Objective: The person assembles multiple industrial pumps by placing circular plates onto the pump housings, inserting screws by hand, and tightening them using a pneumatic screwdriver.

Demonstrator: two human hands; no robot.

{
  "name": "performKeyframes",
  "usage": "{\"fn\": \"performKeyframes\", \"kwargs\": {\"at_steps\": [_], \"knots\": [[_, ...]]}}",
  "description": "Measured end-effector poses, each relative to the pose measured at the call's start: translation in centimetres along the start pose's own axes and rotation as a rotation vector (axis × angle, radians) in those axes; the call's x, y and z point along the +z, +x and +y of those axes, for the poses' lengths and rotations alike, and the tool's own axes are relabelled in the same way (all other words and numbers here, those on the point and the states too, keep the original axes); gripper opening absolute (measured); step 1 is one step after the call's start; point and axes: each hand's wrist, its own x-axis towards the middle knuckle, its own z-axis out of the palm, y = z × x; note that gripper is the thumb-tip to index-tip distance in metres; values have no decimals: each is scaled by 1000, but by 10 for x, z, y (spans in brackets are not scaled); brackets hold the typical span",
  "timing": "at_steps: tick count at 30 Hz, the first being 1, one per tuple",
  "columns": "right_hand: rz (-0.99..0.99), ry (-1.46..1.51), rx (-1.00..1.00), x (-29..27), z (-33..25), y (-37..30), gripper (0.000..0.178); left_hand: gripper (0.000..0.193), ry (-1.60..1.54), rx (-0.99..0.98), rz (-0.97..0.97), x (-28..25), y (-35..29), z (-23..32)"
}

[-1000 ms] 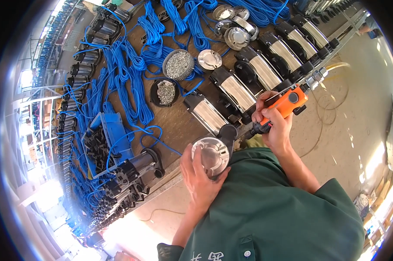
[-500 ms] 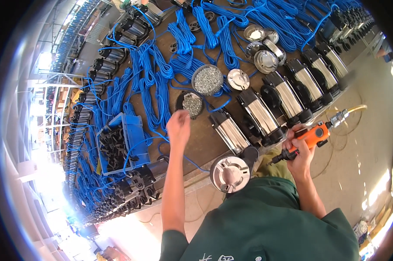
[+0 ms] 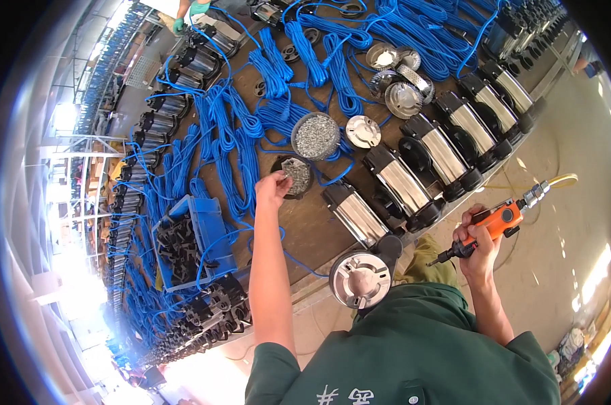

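Note:
My right hand point(image 3: 479, 241) is wrapped round an orange air screwdriver point(image 3: 501, 219), held right of my body with its dark bit end pointing left. My left hand point(image 3: 273, 187) reaches forward to a small dark bowl point(image 3: 298, 177) of small metal screws. Its fingertips are pinched together at the bowl's left edge; whatever is between them is too small to name. Close to my body, a round silver end cover point(image 3: 361, 279) with slots faces up. It sits by the near end of a steel motor-like cylinder point(image 3: 357, 214) with black ends.
A larger grey bowl point(image 3: 315, 136) of screws and a silver disc point(image 3: 363, 131) stand farther back. Several steel cylinders point(image 3: 437, 145) line the table's right edge. Blue cable bundles point(image 3: 241, 172) cover much of the table. A blue bin point(image 3: 211, 233) holds black parts. A yellow hose point(image 3: 563, 179) trails from the screwdriver.
My left hand has settled at the small bowl, its fingers now sharper and over the edge. My right hand has moved slightly right and down with the screwdriver. A gloved hand appears at far left.

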Motion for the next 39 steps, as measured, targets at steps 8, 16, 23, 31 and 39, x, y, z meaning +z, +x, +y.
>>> {"fn": "performKeyframes", "kwargs": {"at_steps": [8, 16, 23, 31, 39], "knots": [[-75, 17, 39, 12, -1, -2, 29, 26, -510, -150, -147, -16, -16, -2], [-94, 5, 52, 14, -6, -9, 30, 24, -8, 66, -122, -10, -15, -3], [-41, -8, 54, 7, -11, -10, 30, 19, 1682, 548, 159, 39, -20, -4], [-82, -32, -10, 26, -22, -16, 32, 25, 615, 399, 42, 10, -42, 12], [-607, 338, -312, 120, -23, -32, 32, 12, -469, -16, -552, 36, -270, 20]]}}
